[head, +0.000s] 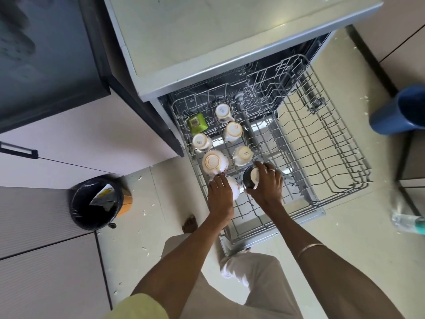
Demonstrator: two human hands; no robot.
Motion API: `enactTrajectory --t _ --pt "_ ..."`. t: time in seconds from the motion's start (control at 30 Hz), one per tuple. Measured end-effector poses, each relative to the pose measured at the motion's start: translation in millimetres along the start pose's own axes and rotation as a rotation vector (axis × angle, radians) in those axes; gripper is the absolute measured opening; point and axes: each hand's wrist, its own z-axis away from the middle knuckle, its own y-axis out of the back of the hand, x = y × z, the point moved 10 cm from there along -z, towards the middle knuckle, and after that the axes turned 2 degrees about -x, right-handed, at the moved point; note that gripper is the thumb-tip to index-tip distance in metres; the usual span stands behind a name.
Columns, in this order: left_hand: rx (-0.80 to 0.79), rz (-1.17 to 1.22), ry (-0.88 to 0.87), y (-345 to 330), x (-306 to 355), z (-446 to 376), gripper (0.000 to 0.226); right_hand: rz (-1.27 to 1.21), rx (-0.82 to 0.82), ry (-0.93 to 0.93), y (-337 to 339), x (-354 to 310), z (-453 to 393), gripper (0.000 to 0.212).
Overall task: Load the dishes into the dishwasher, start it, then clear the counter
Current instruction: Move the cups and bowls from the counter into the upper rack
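Now, hands: the left hand [220, 192] rests fingers-down on a white floral cup [234, 186]; the right hand [266, 180] is wrapped around a dark cup with a pale inside [250, 179], tipped on its side.
Where the cups are: both at the front-left corner of the pulled-out dishwasher rack [322, 157].
Handling: glazed ceramic, stiff, fairly light, likely slick if wet, and it would chip against the wires; best held around the body or by the base rim, mouth turned down.
Already loaded: five pale upturned cups, such as the wide one [215, 162], and a green cup [196, 122] toward the rack's back-left.
Free space: the rack's right half is bare.
Beyond the rack: a lined bin [96, 201] on the floor to its left.
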Motion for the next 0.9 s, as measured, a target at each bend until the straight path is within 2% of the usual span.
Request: enactTrajectory --t 0.13,0.27,0.37,0.47,0.63,0.83,0.9 --pt "-0.022 -0.01 -0.004 -4.5 0.7 -0.9 0.106 -0.05 0.122 0.025 8.5 -3.1 2.2 0.096" --pt "-0.031 -0.002 -0.009 -0.3 3.0 1.6 0.107 -0.189 -0.038 -0.027 -17.4 8.7 -13.0 0.095" --pt "-0.022 0.014 -0.006 2.2 2.2 2.1 0.107 -0.14 -0.138 -0.015 -34.1 16.1 -23.9 0.102" --pt "-0.016 0.015 -0.008 5.1 4.1 0.4 0.103 -0.078 -0.177 0.005 -36.1 18.2 -31.0 0.107" --pt "-0.007 0.014 0.006 2.1 0.9 -1.3 0.113 -0.022 -0.21 -0.001 -30.0 13.5 -26.1 0.112" --pt "-0.027 0.044 -0.008 33.9 1.9 14.2 0.094 -0.074 -0.267 0.013 -25.1 16.8 -17.3 0.129" --pt "0.019 0.059 -0.055 50.0 0.7 20.3 0.091 -0.108 -0.253 0.005 -14.8 20.3 -16.2 0.136"
